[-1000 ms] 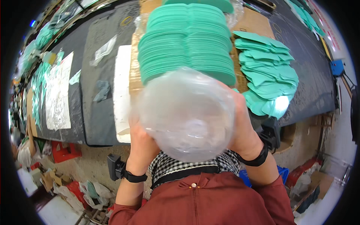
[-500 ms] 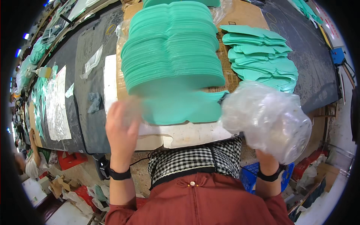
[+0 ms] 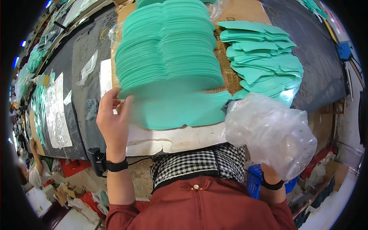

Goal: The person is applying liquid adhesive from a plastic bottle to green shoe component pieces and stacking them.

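Note:
A long row of thin green insole-shaped sheets (image 3: 168, 50) leans on the table in front of me. My left hand (image 3: 112, 120) is at the left edge of its nearest sheet, with thumb and bent fingers closed around that edge. Below it, several flat green sheets (image 3: 180, 113) lie near the table's front edge; the area between is blurred. A crumpled clear plastic bag (image 3: 270, 132) covers most of my right hand (image 3: 271, 174), so its fingers are hidden. A small dark piece (image 3: 229, 106) shows at the bag's left end, touching the flat sheets.
A looser pile of green sheets (image 3: 264, 57) lies to the right on brown cardboard (image 3: 245, 11). A white board (image 3: 180, 138) lines the front edge. Plastic scraps (image 3: 89, 68) and a yellowish bottle (image 3: 41, 80) are at left. A blue basket (image 3: 253, 182) stands below the table.
My left hand has moved left and up to the edge of the upright row, its fingers closing there. The bag and right arm have dropped slightly. The whole view has shifted a little.

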